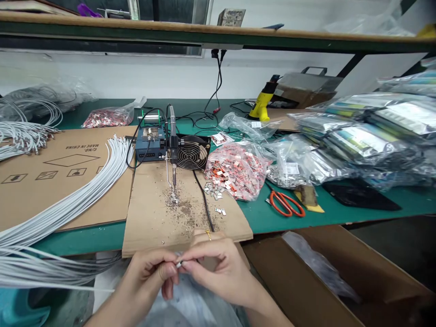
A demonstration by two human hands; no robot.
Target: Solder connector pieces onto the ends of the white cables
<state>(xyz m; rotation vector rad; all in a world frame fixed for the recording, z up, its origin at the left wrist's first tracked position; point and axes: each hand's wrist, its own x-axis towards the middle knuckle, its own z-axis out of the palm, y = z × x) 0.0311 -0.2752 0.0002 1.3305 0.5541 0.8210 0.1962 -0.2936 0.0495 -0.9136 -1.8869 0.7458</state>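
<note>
My left hand point(150, 277) and my right hand point(221, 268) meet in front of the bench edge, fingertips pinched on a small white and metallic piece point(179, 264) between them. Beyond them, a soldering iron point(173, 154) is clamped upright, tip down, over a heap of solder scraps point(173, 198) on a cardboard sheet point(146, 227). Small flat metal connectors point(220, 211) lie right of it, near a clear bag of red and white parts point(235, 170). A bundle of white cables point(91, 190) curves along the left.
A blue soldering station point(150, 147) and round fan point(190, 153) stand behind the cardboard. Orange-handled scissors point(286, 203), a yellow heat gun point(262, 102) and piled plastic packages point(368, 131) occupy the right. An open cardboard box point(306, 277) sits below the bench edge. A shelf point(170, 32) spans above.
</note>
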